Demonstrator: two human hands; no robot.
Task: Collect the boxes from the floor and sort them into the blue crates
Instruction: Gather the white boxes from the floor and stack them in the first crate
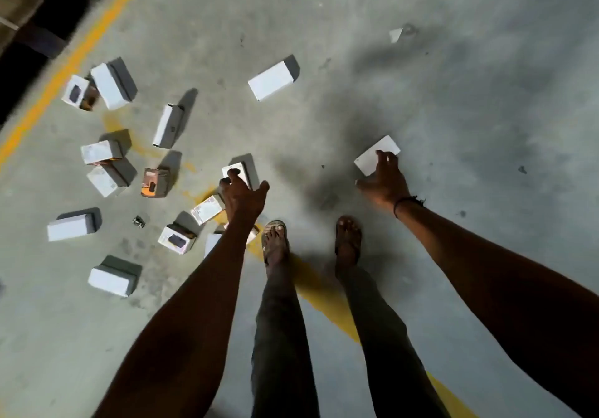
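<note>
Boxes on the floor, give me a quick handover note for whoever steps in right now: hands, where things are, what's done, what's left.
Left hand: fingers spread, reaching onto a small white box; no firm grip visible.
Right hand: fingers resting on a flat white box, not lifted.
Other boxes lie scattered on the concrete floor to the left, one larger white box farther ahead.
Blue crates: not in view.
Done: nothing visibly sorted.
Left: pick up all boxes, carry them to the crates.

white boxes (274, 81), one orange box (155, 182), grey floor (453, 93), yellow line (74, 57).
</note>
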